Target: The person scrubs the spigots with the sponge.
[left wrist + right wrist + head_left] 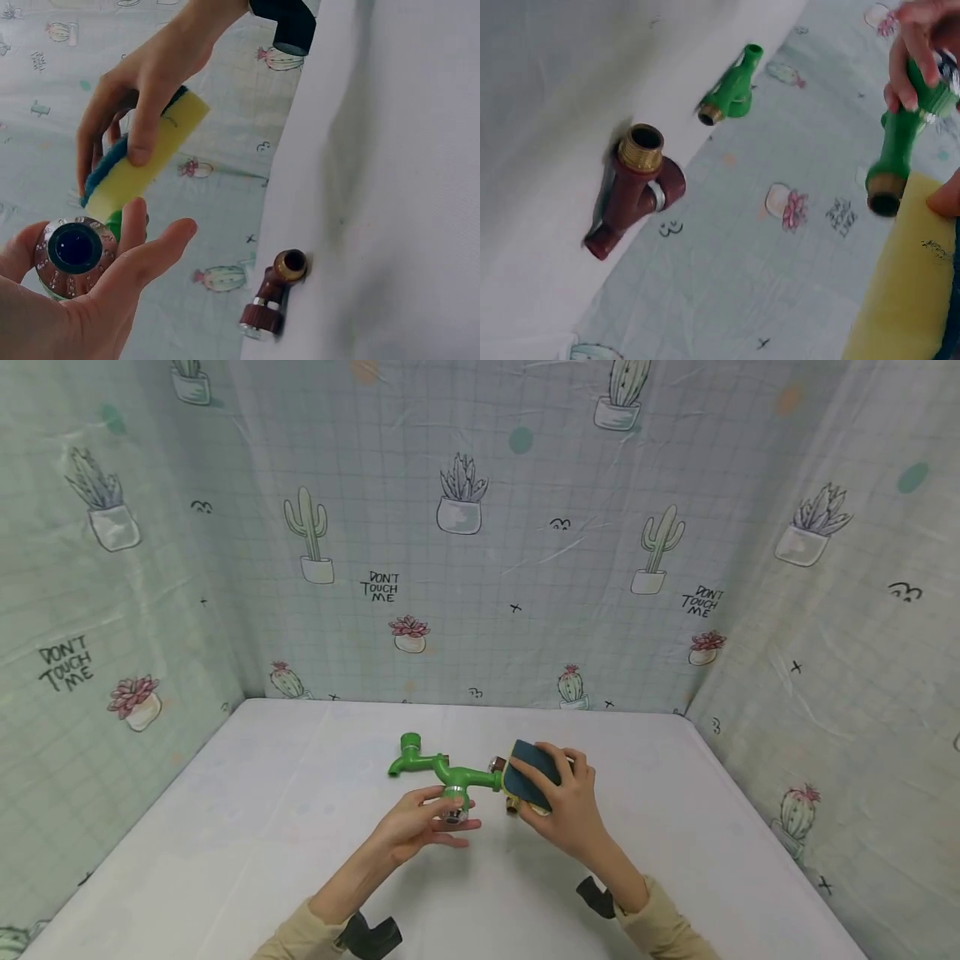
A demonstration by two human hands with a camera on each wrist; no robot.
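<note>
Mostly, the sponge (526,787) hides the brown tap (630,191) in head view.

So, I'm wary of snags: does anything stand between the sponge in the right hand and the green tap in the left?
Nothing visible does. The sponge in the right hand sits right at the end of the held green tap; contact is hard to tell. The brown tap rests on the table, outside that gap.
</note>
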